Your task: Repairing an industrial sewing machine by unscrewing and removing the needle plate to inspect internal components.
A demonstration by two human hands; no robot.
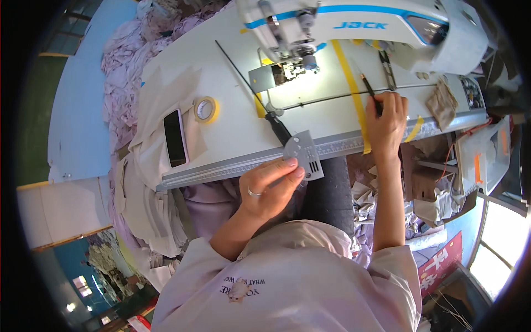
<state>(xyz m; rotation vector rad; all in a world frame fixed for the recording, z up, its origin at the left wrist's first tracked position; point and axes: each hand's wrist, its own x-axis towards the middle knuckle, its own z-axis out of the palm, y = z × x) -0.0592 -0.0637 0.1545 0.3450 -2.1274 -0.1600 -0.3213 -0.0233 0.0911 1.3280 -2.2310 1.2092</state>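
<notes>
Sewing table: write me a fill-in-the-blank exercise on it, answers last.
The left hand wears a silver ____.
The right hand grips a slim dark tool; the left holds a slotted metal ____.
The phone lies to the ____ of the tape roll.
The stripe on the sewing machine is ____.
Missing words: ring; plate; left; blue.

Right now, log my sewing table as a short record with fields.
left hand: holding a flat metal plate with slots and holes
right hand: holding a slim dark tool
by the plate: black-handled screwdriver
table's left side: phone, tape roll, pale fabric
far side: white sewing machine, light shining beneath
</notes>
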